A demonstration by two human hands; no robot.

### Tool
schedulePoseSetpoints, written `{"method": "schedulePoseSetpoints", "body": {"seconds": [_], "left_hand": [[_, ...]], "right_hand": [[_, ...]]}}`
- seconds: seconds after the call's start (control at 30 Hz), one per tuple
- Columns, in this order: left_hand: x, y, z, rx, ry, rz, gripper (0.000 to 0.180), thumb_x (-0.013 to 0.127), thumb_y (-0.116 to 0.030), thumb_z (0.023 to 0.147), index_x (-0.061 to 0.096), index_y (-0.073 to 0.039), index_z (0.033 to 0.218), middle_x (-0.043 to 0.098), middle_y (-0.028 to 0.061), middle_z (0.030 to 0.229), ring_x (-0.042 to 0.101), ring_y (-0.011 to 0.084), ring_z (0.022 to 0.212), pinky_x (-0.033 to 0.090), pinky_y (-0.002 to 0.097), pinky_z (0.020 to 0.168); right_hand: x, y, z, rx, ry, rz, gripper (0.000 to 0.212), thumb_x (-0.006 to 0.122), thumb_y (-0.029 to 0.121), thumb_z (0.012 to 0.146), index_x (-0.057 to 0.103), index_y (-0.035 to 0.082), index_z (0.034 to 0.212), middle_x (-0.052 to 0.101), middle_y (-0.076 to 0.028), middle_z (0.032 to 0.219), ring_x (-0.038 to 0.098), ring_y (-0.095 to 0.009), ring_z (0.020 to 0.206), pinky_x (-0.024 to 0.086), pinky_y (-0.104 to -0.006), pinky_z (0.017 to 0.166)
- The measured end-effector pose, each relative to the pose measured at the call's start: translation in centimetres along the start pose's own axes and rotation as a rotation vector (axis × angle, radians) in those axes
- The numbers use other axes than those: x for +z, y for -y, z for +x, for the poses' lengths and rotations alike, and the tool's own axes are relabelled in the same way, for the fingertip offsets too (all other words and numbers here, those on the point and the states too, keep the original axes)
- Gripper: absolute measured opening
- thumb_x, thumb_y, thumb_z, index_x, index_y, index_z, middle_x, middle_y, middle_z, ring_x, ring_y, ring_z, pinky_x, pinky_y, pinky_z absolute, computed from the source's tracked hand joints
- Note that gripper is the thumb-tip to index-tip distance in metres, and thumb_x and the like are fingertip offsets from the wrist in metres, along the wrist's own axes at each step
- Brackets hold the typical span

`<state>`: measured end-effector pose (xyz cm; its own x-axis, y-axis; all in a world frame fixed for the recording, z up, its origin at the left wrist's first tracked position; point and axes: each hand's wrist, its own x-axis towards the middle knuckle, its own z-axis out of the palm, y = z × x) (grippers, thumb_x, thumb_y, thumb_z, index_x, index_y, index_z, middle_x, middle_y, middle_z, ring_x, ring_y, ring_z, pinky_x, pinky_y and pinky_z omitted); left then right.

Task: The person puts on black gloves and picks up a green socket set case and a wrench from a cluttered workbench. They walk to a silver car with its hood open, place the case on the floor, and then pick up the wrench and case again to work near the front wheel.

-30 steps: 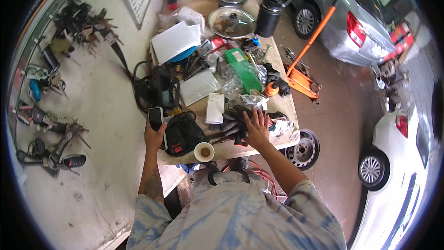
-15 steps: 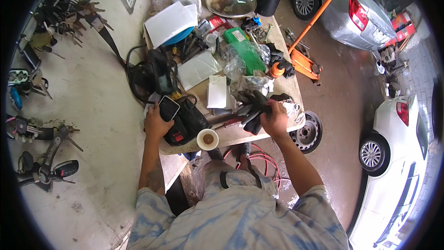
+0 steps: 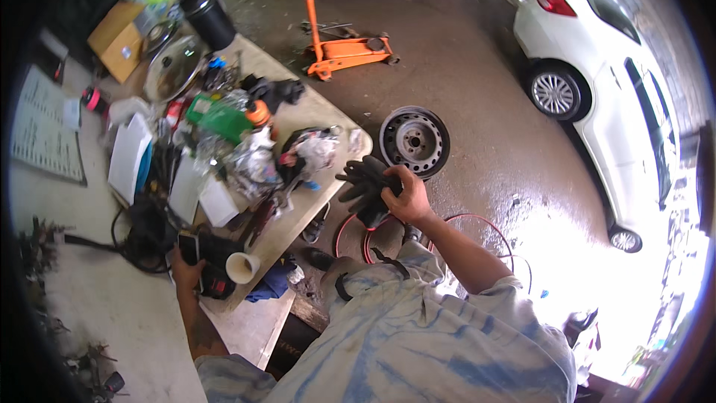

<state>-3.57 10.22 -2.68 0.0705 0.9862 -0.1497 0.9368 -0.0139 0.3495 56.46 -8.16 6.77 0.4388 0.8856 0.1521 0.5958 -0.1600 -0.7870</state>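
My right hand (image 3: 409,195) pinches a pair of black work gloves (image 3: 364,192), held up past the table's right edge, with the fabric fingers pointing left. My left hand (image 3: 184,269) is on the table's near left side, closed around a smartphone (image 3: 189,247) with a dark screen. Beside that hand lies a black and red battery-like block (image 3: 216,283), part of a dark tool or case. A pale paper cup (image 3: 242,269) stands close to it at the table's near edge.
The cluttered table (image 3: 328,116) bears a green case (image 3: 221,117), an orange bottle (image 3: 258,113), crumpled plastic and a pan lid. On the wet floor are a steel wheel rim (image 3: 393,138), an orange floor jack (image 3: 350,52) and a red hose (image 3: 477,218). A white car (image 3: 597,97) stands right.
My right hand has lifted the gloves off the table, out beyond its edge. The view has swung right, so more floor shows. My left hand keeps the phone.
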Motion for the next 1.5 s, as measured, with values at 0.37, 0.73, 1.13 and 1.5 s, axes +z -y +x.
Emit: {"method": "schedulePoseSetpoints", "body": {"seconds": [0.37, 0.73, 1.13, 1.5], "left_hand": [[-1.3, -38.7, -9.8, 0.299, -0.904, -0.202, 0.042, 0.072, -0.025, 0.087, 0.057, 0.002, 0.115, 0.059, 0.0156, 0.114, 0.057, 0.0293, 0.104, 0.045, 0.0401, 0.094], [25.0, -83.4, -22.9, 0.925, 0.956, -0.681, 0.092, 0.082, -0.027, 0.072, 0.028, 0.002, 0.141, 0.043, 0.0266, 0.136, 0.047, 0.038, 0.125, 0.04, 0.0443, 0.103], [34.1, -107.3, -15.5, 0.749, 1.114, -1.036, 0.048, 0.07, -0.036, 0.088, 0.053, -0.002, 0.118, 0.064, 0.0114, 0.104, 0.06, 0.02, 0.098, 0.045, 0.0339, 0.087], [33.5, -119.2, 0.7, 0.815, 0.67, -0.92, 0.059, 0.076, -0.032, 0.081, 0.051, 0.002, 0.122, 0.061, 0.0217, 0.103, 0.062, 0.0333, 0.096, 0.047, 0.0388, 0.086]], "right_hand": [[-21.2, -21.4, -5.9, 0.387, -0.333, 0.085, 0.029, 0.061, 0.008, 0.072, 0.058, 0.001, 0.1, 0.062, -0.018, 0.083, 0.064, -0.03, 0.077, 0.051, -0.0376, 0.073], [-34.7, -22.9, -2.8, 0.44, -0.166, 0.597, 0.035, 0.068, 0.006, 0.085, 0.054, -0.001, 0.117, 0.063, -0.007, 0.1, 0.059, -0.013, 0.091, 0.049, -0.0279, 0.079], [-48.7, -38.9, 8.4, 0.597, -0.216, 0.538, 0.034, 0.065, 0.007, 0.089, 0.054, -0.004, 0.119, 0.061, -0.008, 0.108, 0.06, -0.015, 0.1, 0.05, -0.0276, 0.083], [-53.9, -45.6, 35.2, 0.332, -0.078, 0.456, 0.013, 0.055, 0.005, 0.094, 0.06, -0.005, 0.102, 0.064, -0.005, 0.089, 0.061, -0.014, 0.079, 0.05, -0.0277, 0.073]]}}
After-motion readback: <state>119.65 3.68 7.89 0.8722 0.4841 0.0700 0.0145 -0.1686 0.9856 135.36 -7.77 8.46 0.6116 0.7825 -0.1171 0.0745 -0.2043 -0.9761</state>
